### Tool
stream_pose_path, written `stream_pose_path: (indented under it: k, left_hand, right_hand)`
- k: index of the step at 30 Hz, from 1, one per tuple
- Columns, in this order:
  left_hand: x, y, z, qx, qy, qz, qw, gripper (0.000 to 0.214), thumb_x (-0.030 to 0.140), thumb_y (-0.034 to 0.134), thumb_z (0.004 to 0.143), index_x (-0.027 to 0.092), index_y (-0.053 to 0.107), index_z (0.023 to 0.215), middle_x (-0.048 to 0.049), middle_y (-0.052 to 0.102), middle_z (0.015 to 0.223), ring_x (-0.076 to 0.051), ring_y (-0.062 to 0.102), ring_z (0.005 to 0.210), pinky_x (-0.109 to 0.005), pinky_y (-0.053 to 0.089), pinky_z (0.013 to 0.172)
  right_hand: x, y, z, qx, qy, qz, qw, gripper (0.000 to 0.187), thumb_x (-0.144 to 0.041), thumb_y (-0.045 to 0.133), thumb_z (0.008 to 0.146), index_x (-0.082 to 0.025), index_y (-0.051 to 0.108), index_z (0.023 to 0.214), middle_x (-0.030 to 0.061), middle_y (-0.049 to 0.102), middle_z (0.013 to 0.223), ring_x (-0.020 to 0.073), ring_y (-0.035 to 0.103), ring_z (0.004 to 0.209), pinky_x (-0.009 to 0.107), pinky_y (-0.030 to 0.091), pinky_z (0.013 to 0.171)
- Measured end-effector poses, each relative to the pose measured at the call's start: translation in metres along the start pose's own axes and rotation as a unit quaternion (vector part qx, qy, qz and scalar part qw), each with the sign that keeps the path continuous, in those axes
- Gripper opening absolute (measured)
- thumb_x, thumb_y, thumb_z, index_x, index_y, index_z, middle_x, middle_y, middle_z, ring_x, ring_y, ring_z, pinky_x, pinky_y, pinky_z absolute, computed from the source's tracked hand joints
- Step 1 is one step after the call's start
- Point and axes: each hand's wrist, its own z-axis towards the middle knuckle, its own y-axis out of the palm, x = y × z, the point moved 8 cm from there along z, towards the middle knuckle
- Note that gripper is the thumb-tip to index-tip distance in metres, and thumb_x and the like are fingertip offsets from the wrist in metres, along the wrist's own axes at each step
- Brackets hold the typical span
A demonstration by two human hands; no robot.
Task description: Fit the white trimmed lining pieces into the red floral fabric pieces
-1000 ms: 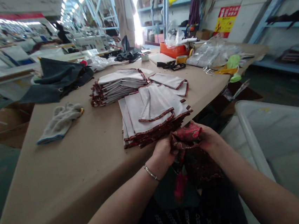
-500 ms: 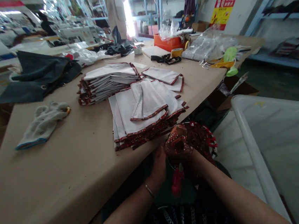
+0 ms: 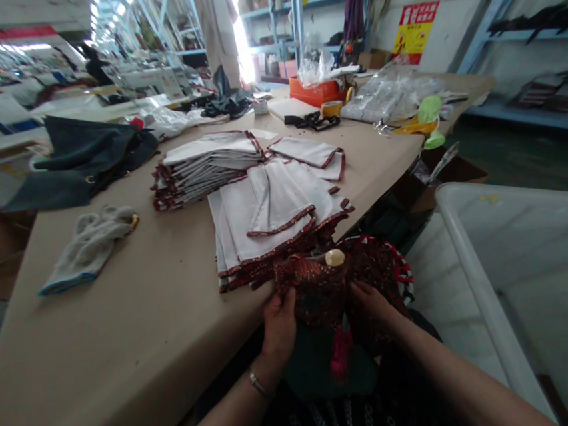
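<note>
A dark red patterned fabric piece (image 3: 321, 283) is stretched between both hands just off the near edge of the table (image 3: 125, 335). My left hand (image 3: 279, 324) pinches its left side; my right hand (image 3: 370, 302) grips its right side. A small cream knob (image 3: 334, 257) pokes up at the top of the fabric. A red tassel (image 3: 341, 358) hangs below it. Directly behind lies a stack of white fabric pieces with red edging (image 3: 274, 217), and a second such stack (image 3: 203, 164) sits farther back.
A grey work glove (image 3: 86, 249) lies at the left of the table. Dark cloth (image 3: 82, 155) is piled at the back left. An orange box (image 3: 315, 93), tape roll (image 3: 331, 108) and plastic bags (image 3: 388, 96) stand at the far end. A large white bin (image 3: 536, 282) is at my right.
The bunched red fabric has been pulled open and spread wider between my hands. My hands moved apart and slightly lower, and the cream knob now shows on top.
</note>
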Motion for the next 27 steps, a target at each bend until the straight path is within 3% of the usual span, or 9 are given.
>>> stream_pose_path:
  k: [4, 8, 10, 12, 15, 17, 21, 24, 27]
  left_hand:
    - [0.034, 0.006, -0.015, -0.115, 0.019, 0.057, 0.992, 0.018, 0.030, 0.065, 0.078, 0.017, 0.073, 0.088, -0.0029, 0.072, 0.087, -0.022, 0.063, 0.099, -0.032, 0.046, 0.095]
    - [0.115, 0.054, -0.031, -0.255, 0.126, 0.118, 0.951, 0.017, 0.029, 0.063, 0.081, 0.017, 0.075, 0.083, -0.0034, 0.071, 0.081, -0.019, 0.062, 0.079, -0.028, 0.051, 0.079]
    - [0.154, 0.072, -0.030, -0.285, 0.180, 0.145, 0.930, 0.020, 0.030, 0.061, 0.082, 0.017, 0.075, 0.089, -0.0037, 0.070, 0.080, -0.016, 0.060, 0.072, -0.026, 0.050, 0.070]
    - [0.188, 0.076, -0.016, -0.252, 0.236, 0.149, 0.927, 0.024, 0.031, 0.058, 0.083, 0.017, 0.072, 0.097, -0.0040, 0.069, 0.080, -0.015, 0.060, 0.069, -0.025, 0.049, 0.066]
    - [0.219, 0.073, 0.017, -0.165, 0.326, 0.207, 0.908, 0.023, 0.029, 0.056, 0.084, 0.016, 0.071, 0.096, -0.0047, 0.070, 0.081, -0.014, 0.062, 0.071, -0.027, 0.050, 0.070]
    - [0.219, 0.083, 0.038, -0.164, 0.362, 0.303, 0.866, 0.019, 0.025, 0.057, 0.083, 0.015, 0.071, 0.092, -0.0048, 0.070, 0.082, -0.014, 0.062, 0.073, -0.028, 0.050, 0.073]
    - [0.194, 0.116, 0.058, -0.248, 0.407, 0.460, 0.749, 0.024, 0.016, 0.055, 0.079, 0.016, 0.070, 0.098, -0.0064, 0.071, 0.098, -0.018, 0.063, 0.091, -0.032, 0.049, 0.088]
    - [0.178, 0.133, 0.063, -0.261, 0.418, 0.552, 0.673, 0.030, 0.012, 0.050, 0.078, 0.016, 0.070, 0.100, -0.0078, 0.070, 0.102, -0.020, 0.063, 0.097, -0.033, 0.046, 0.093]
    - [0.173, 0.140, 0.072, -0.238, 0.386, 0.627, 0.633, 0.029, 0.010, 0.045, 0.077, 0.014, 0.070, 0.092, -0.0095, 0.070, 0.094, -0.020, 0.064, 0.086, -0.032, 0.049, 0.083]
  right_hand:
    - [-0.040, -0.005, -0.006, -0.106, -0.062, 0.088, 0.989, 0.062, -0.057, 0.063, 0.076, -0.021, 0.057, 0.127, 0.0091, 0.062, 0.127, 0.0253, 0.053, 0.123, 0.042, 0.036, 0.108]
    - [-0.126, 0.008, -0.004, -0.232, -0.094, 0.190, 0.949, 0.044, -0.046, 0.073, 0.070, -0.021, 0.067, 0.106, 0.0048, 0.072, 0.100, 0.0235, 0.066, 0.093, 0.040, 0.049, 0.090]
    - [-0.174, -0.012, 0.000, -0.145, -0.123, 0.252, 0.949, 0.030, -0.043, 0.073, 0.071, -0.023, 0.069, 0.092, 0.0011, 0.072, 0.088, 0.0199, 0.066, 0.078, 0.037, 0.052, 0.079]
    - [-0.214, -0.056, -0.004, 0.019, -0.180, 0.319, 0.930, 0.025, -0.041, 0.070, 0.073, -0.025, 0.066, 0.093, -0.0010, 0.071, 0.089, 0.0174, 0.065, 0.075, 0.033, 0.053, 0.072]
    - [-0.233, -0.118, -0.022, 0.177, -0.194, 0.314, 0.912, 0.021, -0.034, 0.066, 0.078, -0.028, 0.065, 0.098, -0.0019, 0.070, 0.094, 0.0134, 0.064, 0.069, 0.027, 0.051, 0.063]
    - [-0.208, -0.140, -0.024, 0.193, -0.122, 0.247, 0.942, 0.016, -0.034, 0.066, 0.077, -0.026, 0.066, 0.091, -0.0012, 0.070, 0.082, 0.0125, 0.061, 0.059, 0.025, 0.048, 0.054]
    - [-0.093, -0.142, -0.011, 0.157, -0.006, 0.083, 0.984, 0.027, -0.045, 0.068, 0.071, -0.021, 0.061, 0.080, 0.0007, 0.065, 0.065, 0.0180, 0.061, 0.058, 0.029, 0.048, 0.054]
    - [-0.010, -0.125, 0.004, 0.151, 0.000, -0.028, 0.988, 0.037, -0.052, 0.064, 0.068, -0.019, 0.060, 0.084, 0.0052, 0.068, 0.077, 0.0244, 0.065, 0.073, 0.039, 0.052, 0.071]
    - [0.021, -0.115, 0.013, 0.185, -0.013, -0.098, 0.978, 0.051, -0.053, 0.065, 0.067, -0.017, 0.059, 0.103, 0.0108, 0.068, 0.102, 0.0299, 0.064, 0.097, 0.048, 0.046, 0.092]
